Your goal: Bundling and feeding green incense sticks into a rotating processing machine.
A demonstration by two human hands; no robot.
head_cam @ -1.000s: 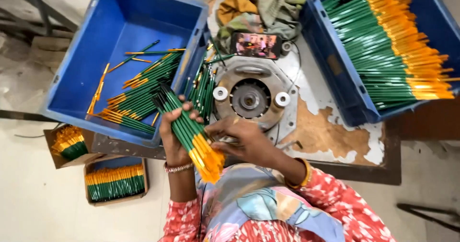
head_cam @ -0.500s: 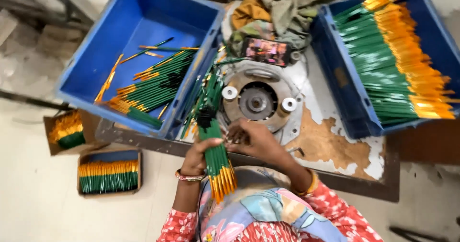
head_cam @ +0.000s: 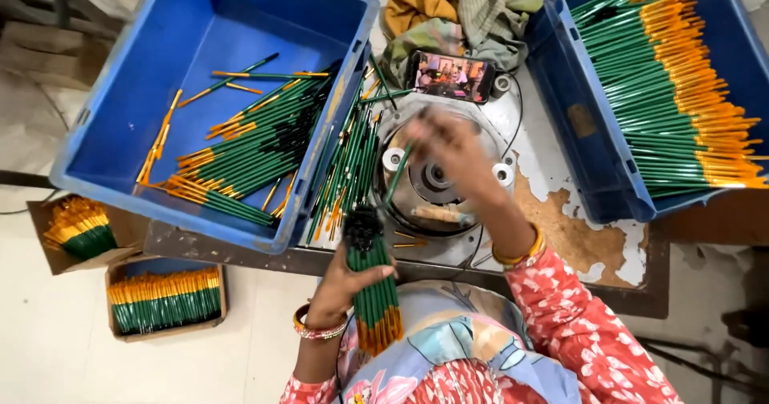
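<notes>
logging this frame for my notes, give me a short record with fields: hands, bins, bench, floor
left hand: grips a bundle of green brushes, bristles pointing away
right hand: blurred, holds one green brush over the round metal machine
left blue bin: loose brushes
right blue bin: brushes laid in rows
bench: phone, cloths
floor: two small boxes of brushes

1 head-worn view, steeply down and close over the worktable (head_cam: 561, 212) and hands.
</notes>
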